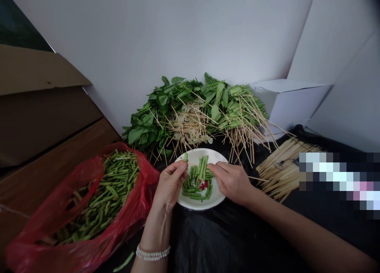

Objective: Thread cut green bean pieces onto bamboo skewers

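I note left fingers pinching one green bean segment upright over a round white plate, right fingers lying open against its bean pile, apparently to steady it.

Soft, even light falls across the scene from no clear source, leaving the white wall pale and flat. The black plastic sheet sinks into dim shadow, with a faint sheen along its folds. The white plate reads brightest. Focus is fairly sharp, though wide-angle stretching bends the edges, and a pixelated blur patch covers the right side.
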